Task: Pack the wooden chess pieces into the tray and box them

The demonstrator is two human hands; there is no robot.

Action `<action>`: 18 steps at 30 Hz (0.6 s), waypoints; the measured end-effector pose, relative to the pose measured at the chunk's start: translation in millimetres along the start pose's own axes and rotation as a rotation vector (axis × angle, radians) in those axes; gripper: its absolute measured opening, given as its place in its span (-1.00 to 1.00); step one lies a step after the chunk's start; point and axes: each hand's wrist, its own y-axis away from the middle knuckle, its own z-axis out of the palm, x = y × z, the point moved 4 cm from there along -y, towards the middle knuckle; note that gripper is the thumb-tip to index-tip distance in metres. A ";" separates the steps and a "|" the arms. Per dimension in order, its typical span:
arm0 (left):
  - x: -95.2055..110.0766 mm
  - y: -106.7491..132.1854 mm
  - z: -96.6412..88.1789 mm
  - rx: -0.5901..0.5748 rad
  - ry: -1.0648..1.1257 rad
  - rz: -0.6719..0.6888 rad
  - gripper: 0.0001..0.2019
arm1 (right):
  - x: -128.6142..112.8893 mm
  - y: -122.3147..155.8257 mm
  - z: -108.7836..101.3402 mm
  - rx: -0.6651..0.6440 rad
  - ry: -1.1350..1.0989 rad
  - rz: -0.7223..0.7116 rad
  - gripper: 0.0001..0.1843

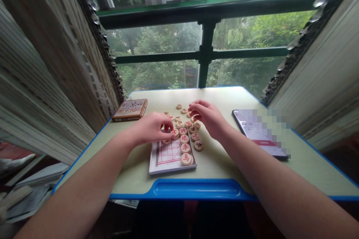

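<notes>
My left hand is over the left side of a shallow white box tray, its thumb and fingers closed at the edge of a round wooden Chinese chess piece with a red character. Down the tray's right side runs a column of red-marked pieces, among them a horse piece stacked on another disc. Beyond the tray, my right hand hovers by the loose pieces with fingers curved and apart, the tips close to a partly hidden disc. Several loose black- and red-marked pieces, such as one black-marked piece, lie right of and behind the tray.
A brown printed flat box lies at the table's left. To the right rests a tablet or phone, partly pixelated. The pale table has a blue rim and a blue front trough. Curtains flank the window behind.
</notes>
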 end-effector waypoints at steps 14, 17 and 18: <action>-0.5 -1.0 0.9 -0.043 0.030 -0.010 -0.78 | -1.2 0.6 2.9 -0.017 0.028 -0.008 -0.82; -0.8 -1.1 1.0 -0.042 0.025 -0.006 -0.78 | -1.1 -0.1 2.5 -0.014 0.029 -0.004 -0.82; -0.6 -1.2 0.8 -0.041 0.026 -0.006 -0.78 | -1.2 -0.2 2.4 -0.014 0.027 -0.005 -0.82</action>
